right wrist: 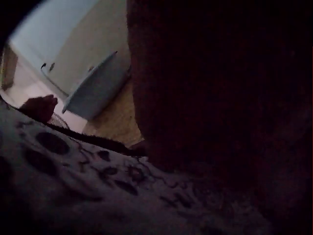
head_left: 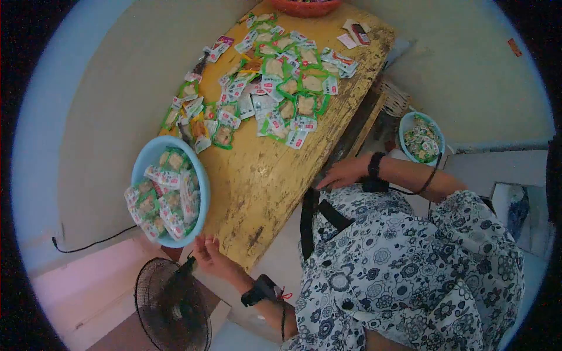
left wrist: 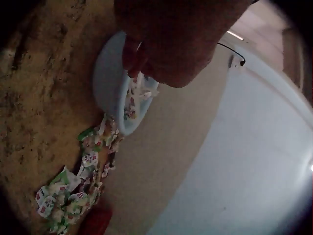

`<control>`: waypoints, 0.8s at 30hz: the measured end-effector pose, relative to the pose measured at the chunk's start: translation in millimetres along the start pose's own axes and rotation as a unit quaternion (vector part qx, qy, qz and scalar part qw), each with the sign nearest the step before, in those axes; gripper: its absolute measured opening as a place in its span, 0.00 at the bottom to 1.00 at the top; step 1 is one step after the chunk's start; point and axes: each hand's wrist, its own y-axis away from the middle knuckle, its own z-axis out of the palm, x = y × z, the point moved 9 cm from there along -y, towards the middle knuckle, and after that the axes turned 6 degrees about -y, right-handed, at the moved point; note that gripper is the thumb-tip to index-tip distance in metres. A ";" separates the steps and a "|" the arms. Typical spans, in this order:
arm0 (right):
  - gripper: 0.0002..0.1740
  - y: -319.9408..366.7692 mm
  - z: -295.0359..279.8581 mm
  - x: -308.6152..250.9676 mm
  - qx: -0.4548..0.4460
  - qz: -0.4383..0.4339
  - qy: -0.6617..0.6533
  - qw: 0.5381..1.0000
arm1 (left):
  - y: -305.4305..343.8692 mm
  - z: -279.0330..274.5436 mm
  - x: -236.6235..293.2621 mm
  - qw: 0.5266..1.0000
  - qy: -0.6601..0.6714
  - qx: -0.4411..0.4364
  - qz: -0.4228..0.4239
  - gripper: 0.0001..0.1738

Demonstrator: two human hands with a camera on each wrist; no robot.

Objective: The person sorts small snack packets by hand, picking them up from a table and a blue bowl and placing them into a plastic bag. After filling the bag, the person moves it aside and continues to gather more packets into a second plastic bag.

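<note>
A light blue basin [head_left: 203, 202], filled with small sealed food packets [head_left: 170, 196], stands at the near left end of the worn yellow table [head_left: 252, 193]. My left hand [head_left: 213, 259] is just below the basin's near rim, its fingers loosely bent and nothing held in them. In the left wrist view this hand [left wrist: 166, 44] overlaps the basin [left wrist: 110, 78]. At the table's right edge, my right hand [head_left: 346, 171] lies low in front of the body by a black strap [head_left: 309, 222], with no packet in it. The right wrist view is mostly dark.
Many green and white packets [head_left: 272, 88] spread over the table's far half. A red basin [head_left: 307, 7] and a phone [head_left: 360, 34] are at the far end. Another blue basin of packets [head_left: 421, 137] stands lower right. A black fan [head_left: 172, 307] is beside my left hand.
</note>
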 end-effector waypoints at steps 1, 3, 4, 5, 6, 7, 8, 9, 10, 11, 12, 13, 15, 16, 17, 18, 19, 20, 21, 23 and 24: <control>0.27 -10.1 8.4 7.5 -0.021 0.000 0.033 0.999 | 7.0 3.7 4.5 1.000 -0.009 -0.021 -0.010 0.21; 0.29 -24.8 21.5 15.4 -0.065 0.059 0.070 0.994 | 15.4 5.2 9.2 0.999 0.000 -0.033 -0.027 0.21; 0.29 -30.4 22.5 16.8 -0.089 0.115 0.076 0.986 | 19.1 8.3 7.2 0.999 0.016 -0.022 -0.033 0.19; 0.29 -33.9 24.2 19.8 -0.113 0.170 0.083 0.975 | 22.6 9.8 5.6 0.999 0.032 -0.011 -0.037 0.17; 0.29 -39.5 24.4 17.8 -0.114 0.181 0.059 0.975 | 25.6 13.5 5.5 0.998 0.032 -0.024 -0.041 0.18; 0.29 -43.9 22.9 15.9 -0.116 0.192 0.037 0.974 | 28.0 17.1 7.0 0.998 0.032 -0.037 -0.045 0.18; 0.29 -46.9 21.3 15.8 -0.116 0.203 0.015 0.972 | 29.8 21.6 8.2 0.997 0.033 -0.049 -0.048 0.18; 0.22 -51.9 21.5 20.2 -0.104 0.181 0.060 0.976 | 31.2 25.2 8.4 0.997 0.034 -0.051 -0.041 0.18; 0.17 -56.9 25.7 27.3 -0.088 0.161 0.105 0.977 | 30.4 28.2 6.4 0.997 0.037 -0.056 -0.033 0.18; 0.15 -60.0 28.8 35.8 -0.073 0.139 0.150 0.976 | 29.4 31.7 8.0 0.997 0.038 -0.059 -0.025 0.18; 0.15 -57.9 18.4 30.1 -0.031 0.118 0.139 0.983 | 28.7 35.9 11.2 0.997 0.029 -0.068 -0.031 0.17; 0.15 -50.1 3.6 17.9 0.009 0.098 0.128 0.987 | 29.4 40.3 14.1 0.996 0.020 -0.075 -0.039 0.17; 0.16 -26.2 -28.4 -11.5 0.105 0.061 0.093 0.988 | 33.6 52.7 14.5 0.992 0.021 -0.109 -0.060 0.17; 0.16 -10.5 -47.8 -30.5 0.162 0.041 0.071 0.983 | 35.7 61.2 13.3 0.988 0.031 -0.134 -0.071 0.17; 0.14 -1.7 -58.5 -33.3 0.202 0.037 0.020 0.979 | 37.6 70.7 11.1 0.983 0.043 -0.158 -0.079 0.17; 0.14 7.4 -69.0 -36.1 0.241 0.028 -0.030 0.970 | 41.0 83.8 14.3 0.976 0.042 -0.193 -0.090 0.18; 0.15 13.6 -73.4 -30.7 0.261 0.037 -0.111 0.958 | 45.4 98.3 20.9 0.968 0.040 -0.227 -0.102 0.19; 0.18 18.7 -77.8 -26.0 0.279 0.045 -0.191 0.940 | 50.8 113.2 25.3 0.958 0.039 -0.261 -0.113 0.20; 0.21 23.8 -90.6 -37.5 0.320 0.016 -0.207 0.925 | 56.7 128.8 28.6 0.948 0.051 -0.293 -0.117 0.20; 0.28 29.8 -111.5 -64.5 0.376 -0.030 -0.248 0.892 | 70.0 161.3 34.7 0.924 0.074 -0.356 -0.118 0.19; 0.31 31.5 -117.9 -73.8 0.391 -0.046 -0.274 0.878 | 75.8 174.6 33.2 0.917 0.076 -0.378 -0.101 0.19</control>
